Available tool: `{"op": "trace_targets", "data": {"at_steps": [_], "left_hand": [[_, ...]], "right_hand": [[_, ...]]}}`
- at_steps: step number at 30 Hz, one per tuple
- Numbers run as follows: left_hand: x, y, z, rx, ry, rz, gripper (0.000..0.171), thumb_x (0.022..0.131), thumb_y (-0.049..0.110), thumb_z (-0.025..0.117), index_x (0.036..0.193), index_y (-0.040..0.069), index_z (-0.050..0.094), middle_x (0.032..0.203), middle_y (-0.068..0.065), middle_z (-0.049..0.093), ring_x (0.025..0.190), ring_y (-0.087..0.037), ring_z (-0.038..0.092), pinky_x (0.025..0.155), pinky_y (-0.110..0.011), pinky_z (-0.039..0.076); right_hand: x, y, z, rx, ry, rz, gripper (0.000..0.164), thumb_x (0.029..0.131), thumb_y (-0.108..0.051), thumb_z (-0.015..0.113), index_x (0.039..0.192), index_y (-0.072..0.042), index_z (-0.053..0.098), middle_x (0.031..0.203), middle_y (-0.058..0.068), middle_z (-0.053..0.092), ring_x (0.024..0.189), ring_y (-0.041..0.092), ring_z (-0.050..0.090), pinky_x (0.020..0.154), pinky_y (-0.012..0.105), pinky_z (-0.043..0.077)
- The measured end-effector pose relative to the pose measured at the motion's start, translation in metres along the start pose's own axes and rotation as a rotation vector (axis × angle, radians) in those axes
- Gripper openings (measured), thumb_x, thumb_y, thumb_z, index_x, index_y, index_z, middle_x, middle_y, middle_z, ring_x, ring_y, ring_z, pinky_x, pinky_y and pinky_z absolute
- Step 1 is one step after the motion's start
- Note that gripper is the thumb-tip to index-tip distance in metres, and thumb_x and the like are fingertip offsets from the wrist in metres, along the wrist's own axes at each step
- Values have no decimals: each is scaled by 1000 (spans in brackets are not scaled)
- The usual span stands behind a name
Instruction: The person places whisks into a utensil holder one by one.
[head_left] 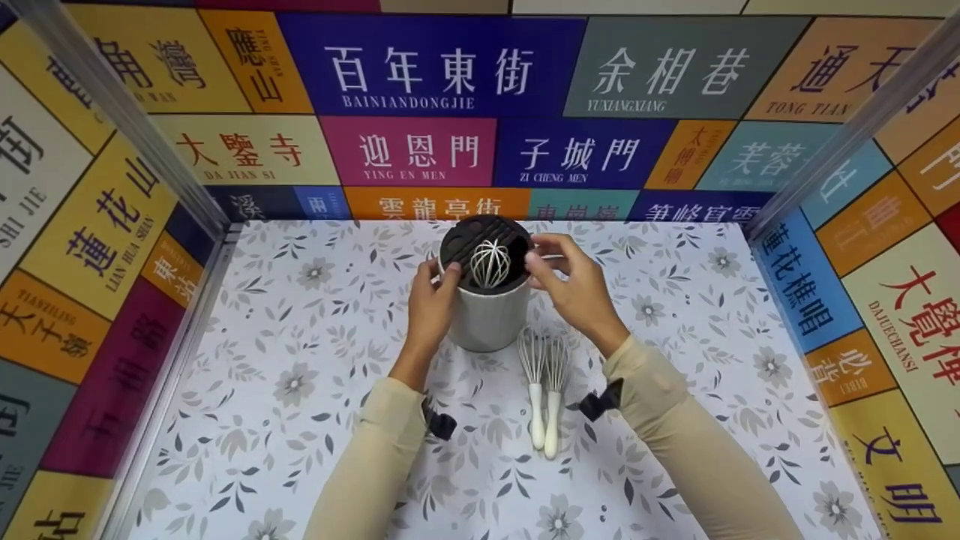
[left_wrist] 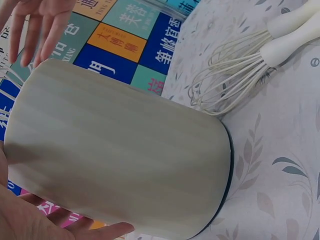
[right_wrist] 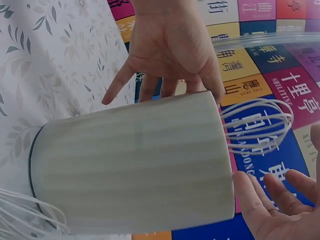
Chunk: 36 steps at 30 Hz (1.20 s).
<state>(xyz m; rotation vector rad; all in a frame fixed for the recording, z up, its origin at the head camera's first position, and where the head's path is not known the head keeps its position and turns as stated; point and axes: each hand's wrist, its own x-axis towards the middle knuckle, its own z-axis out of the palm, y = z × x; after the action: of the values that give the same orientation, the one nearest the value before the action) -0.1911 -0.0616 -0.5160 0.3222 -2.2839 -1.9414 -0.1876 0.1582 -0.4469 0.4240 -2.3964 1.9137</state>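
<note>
The canister (upright) stands between both hands.

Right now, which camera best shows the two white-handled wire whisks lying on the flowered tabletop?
The head view: both white-handled wire whisks appear whole. The left wrist view crops their handles; the right wrist view catches only wires.

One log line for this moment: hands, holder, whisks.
left hand: touching holder | right hand: near holder rim | one whisk: in holder, head up | two whisks: lying on table
</note>
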Motion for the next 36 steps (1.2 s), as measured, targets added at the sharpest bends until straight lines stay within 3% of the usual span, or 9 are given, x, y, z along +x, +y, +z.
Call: {"op": "trace_targets", "data": {"at_steps": [7,13,20,30,36], "left_hand": [[-1,3,1,3,3,-12,46,101,38,58,134,7,56,139,-15,59,125,-32,62,106,-43,49],[1,2,2,10,13,0,45,101,37,58,133,6,57,138,-16,59,125,-32,60,107,-43,49],[0,2,1,22,15,9,46,101,38,58,134,6,57,139,-16,59,128,-32,59,109,-44,47],[-1,0,1,16,10,17,46,101,38,58,134,6,57,138,-15,59,124,-33,60,104,-45,50],[1,1,1,22,9,8,46,101,39,58,134,7,57,139,-15,59,125,-33,60,104,-45,50]], "right_hand": [[-24,22,-27,-34,74,164,42,100,-29,67,134,-8,56,122,21,66,92,26,73,75,40,63],[-48,52,-39,-121,56,328,50,93,-44,73,127,-11,55,107,19,70,78,25,74,65,40,63],[-77,87,-38,-182,4,462,55,90,-46,76,126,-10,53,107,18,67,83,36,73,63,40,63],[-112,114,-30,-217,-69,604,57,88,-38,80,126,-6,53,107,15,65,78,32,74,62,44,62],[-123,121,-24,-264,-70,634,57,84,-39,84,120,-6,54,98,10,67,67,28,74,59,42,62]]}}
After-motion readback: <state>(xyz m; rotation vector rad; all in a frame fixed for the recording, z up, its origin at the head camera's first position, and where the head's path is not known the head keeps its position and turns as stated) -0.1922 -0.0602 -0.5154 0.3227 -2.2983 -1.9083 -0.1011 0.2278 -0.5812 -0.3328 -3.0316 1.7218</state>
